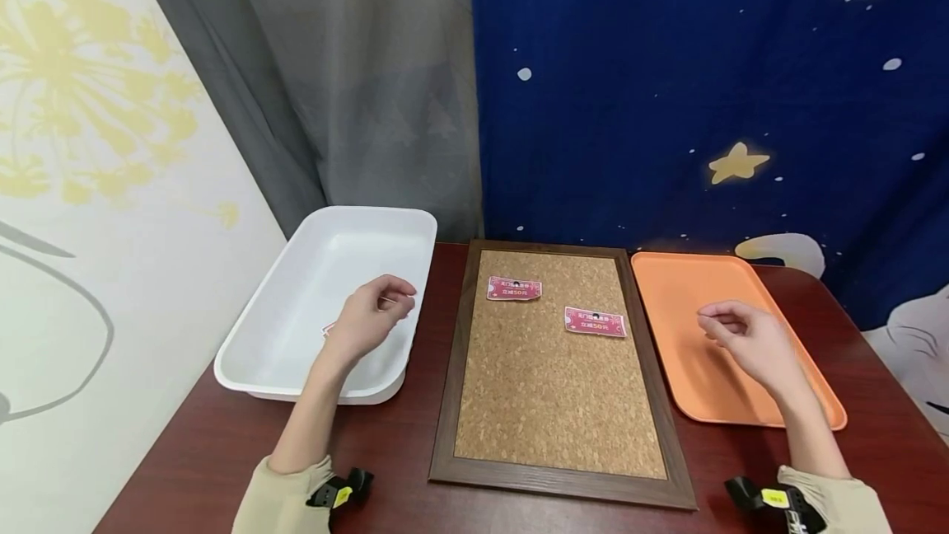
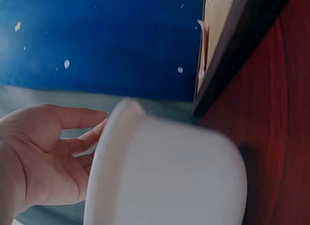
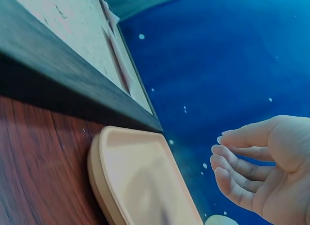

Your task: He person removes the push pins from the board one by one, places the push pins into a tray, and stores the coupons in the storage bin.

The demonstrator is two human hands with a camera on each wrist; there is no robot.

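Observation:
My left hand [image 1: 371,316] is over the white bin [image 1: 259,328], fingers loosely bent, nothing seen in it. Part of a red-and-white paper slip [image 1: 328,328] shows in the bin, the rest hidden behind that hand. My right hand [image 1: 752,344] hovers above the orange tray [image 1: 675,278]; its fingers [image 3: 237,162] bend loosely toward the thumb and hold nothing. Between the hands lies a framed cork board [image 1: 549,410]. Two pink coupons, one at upper left [image 1: 515,289] and one at right [image 1: 596,322], sit on it, each with a dark pin near its top edge.
The dark red wooden table [image 1: 193,452] carries bin, board and tray side by side. A grey curtain [image 1: 385,89] and a blue starry curtain [image 1: 630,105] hang behind. At the left stands a white wall [image 1: 111,295] with a yellow pattern.

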